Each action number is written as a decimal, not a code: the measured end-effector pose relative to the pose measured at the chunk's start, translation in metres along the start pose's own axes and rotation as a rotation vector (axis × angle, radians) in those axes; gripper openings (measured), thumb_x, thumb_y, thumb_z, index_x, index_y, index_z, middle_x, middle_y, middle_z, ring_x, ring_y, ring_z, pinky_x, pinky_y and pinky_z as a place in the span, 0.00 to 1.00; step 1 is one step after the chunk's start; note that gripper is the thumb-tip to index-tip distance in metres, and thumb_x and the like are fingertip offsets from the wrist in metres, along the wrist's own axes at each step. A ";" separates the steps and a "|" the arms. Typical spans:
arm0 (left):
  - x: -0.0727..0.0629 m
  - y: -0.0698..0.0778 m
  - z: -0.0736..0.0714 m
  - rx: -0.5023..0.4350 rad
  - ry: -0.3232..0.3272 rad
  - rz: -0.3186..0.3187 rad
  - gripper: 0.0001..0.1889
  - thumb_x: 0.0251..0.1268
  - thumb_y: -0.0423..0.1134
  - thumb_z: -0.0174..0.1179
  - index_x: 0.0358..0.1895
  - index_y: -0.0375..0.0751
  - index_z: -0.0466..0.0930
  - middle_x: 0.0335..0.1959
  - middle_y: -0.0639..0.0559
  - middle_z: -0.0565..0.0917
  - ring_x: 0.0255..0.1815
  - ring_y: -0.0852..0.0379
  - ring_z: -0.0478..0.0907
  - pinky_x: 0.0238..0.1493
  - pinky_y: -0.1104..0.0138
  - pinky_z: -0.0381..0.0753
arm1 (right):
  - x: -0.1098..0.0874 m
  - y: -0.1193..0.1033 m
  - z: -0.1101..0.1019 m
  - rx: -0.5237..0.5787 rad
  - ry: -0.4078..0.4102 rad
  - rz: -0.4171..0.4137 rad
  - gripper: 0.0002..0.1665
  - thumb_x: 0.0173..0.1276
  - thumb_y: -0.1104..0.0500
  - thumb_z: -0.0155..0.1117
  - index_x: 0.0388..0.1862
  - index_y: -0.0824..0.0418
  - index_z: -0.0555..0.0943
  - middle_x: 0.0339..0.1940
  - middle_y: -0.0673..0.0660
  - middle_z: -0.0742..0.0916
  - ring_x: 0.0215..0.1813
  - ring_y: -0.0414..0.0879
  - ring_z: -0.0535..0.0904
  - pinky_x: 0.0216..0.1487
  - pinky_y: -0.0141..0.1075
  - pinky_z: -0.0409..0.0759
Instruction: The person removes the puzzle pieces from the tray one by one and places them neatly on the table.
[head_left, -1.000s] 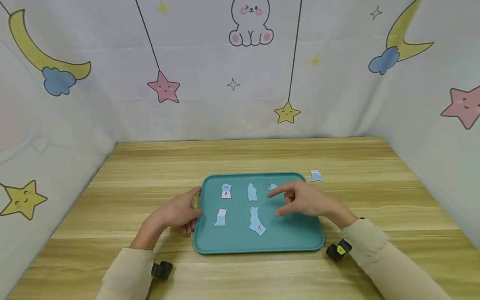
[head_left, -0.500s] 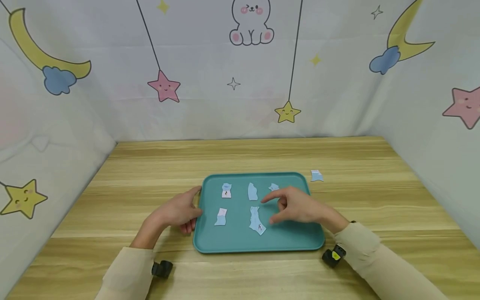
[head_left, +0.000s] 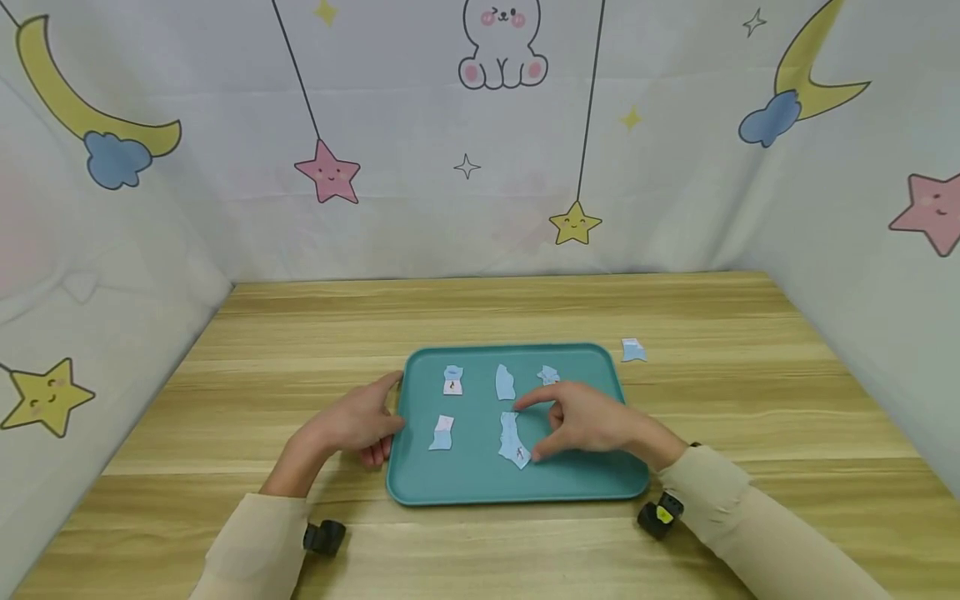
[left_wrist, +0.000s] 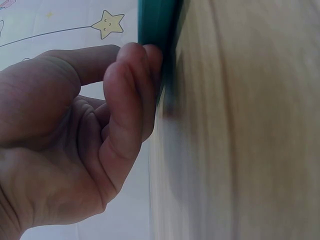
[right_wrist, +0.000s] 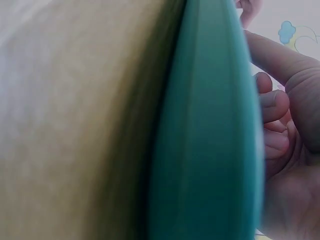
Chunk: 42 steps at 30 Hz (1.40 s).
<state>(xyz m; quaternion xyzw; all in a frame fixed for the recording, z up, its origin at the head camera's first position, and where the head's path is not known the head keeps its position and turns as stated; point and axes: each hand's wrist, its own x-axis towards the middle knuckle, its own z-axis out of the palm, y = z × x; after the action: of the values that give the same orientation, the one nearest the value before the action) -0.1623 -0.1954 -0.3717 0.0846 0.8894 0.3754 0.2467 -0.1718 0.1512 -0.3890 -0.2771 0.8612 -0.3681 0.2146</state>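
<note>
A teal tray (head_left: 465,492) lies on the wooden table, holding several small light blue and whitish paper pieces with torn-looking edges. My right hand (head_left: 588,419) is low over the tray, thumb and index finger spread. Its index fingertip is at the top end of the long paper piece (head_left: 512,440), and its thumb tip is beside the lower right end. In the right wrist view, the other fingers (right_wrist: 275,107) curl in behind the tray wall. My left hand (head_left: 358,423) touches the tray's left edge with index finger and thumb, the remaining fingers bent below.
Other paper pieces on the tray include a blue one (head_left: 505,382), a blue and white one (head_left: 453,381) and a pinkish one (head_left: 442,433). Another piece (head_left: 633,350) lies on the table (head_left: 315,325) past the tray's right corner. A printed curtain (head_left: 420,225) closes off the back and sides.
My right hand has moved left and towards me, its fingers arriving at the long paper piece. The piece at the tray's back right is more exposed. My left hand stays at the tray edge.
</note>
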 end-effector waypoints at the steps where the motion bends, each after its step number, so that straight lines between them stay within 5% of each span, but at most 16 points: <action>1: 0.000 0.000 0.000 0.000 0.000 0.001 0.42 0.75 0.29 0.54 0.86 0.30 0.40 0.16 0.45 0.81 0.12 0.57 0.79 0.18 0.63 0.85 | 0.000 0.000 0.000 -0.004 -0.002 0.006 0.38 0.57 0.53 0.85 0.67 0.56 0.84 0.13 0.44 0.71 0.17 0.38 0.64 0.24 0.28 0.61; 42: 0.000 0.000 0.000 -0.001 -0.005 -0.001 0.42 0.77 0.30 0.54 0.86 0.31 0.40 0.16 0.45 0.81 0.12 0.56 0.79 0.18 0.63 0.85 | 0.001 -0.002 0.008 -0.110 0.023 -0.053 0.34 0.59 0.51 0.84 0.62 0.58 0.82 0.18 0.44 0.72 0.21 0.36 0.66 0.32 0.29 0.68</action>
<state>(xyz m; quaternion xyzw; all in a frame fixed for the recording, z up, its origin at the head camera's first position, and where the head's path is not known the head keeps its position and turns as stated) -0.1625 -0.1950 -0.3716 0.0851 0.8886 0.3756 0.2491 -0.1675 0.1450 -0.3931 -0.3069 0.8748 -0.3290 0.1795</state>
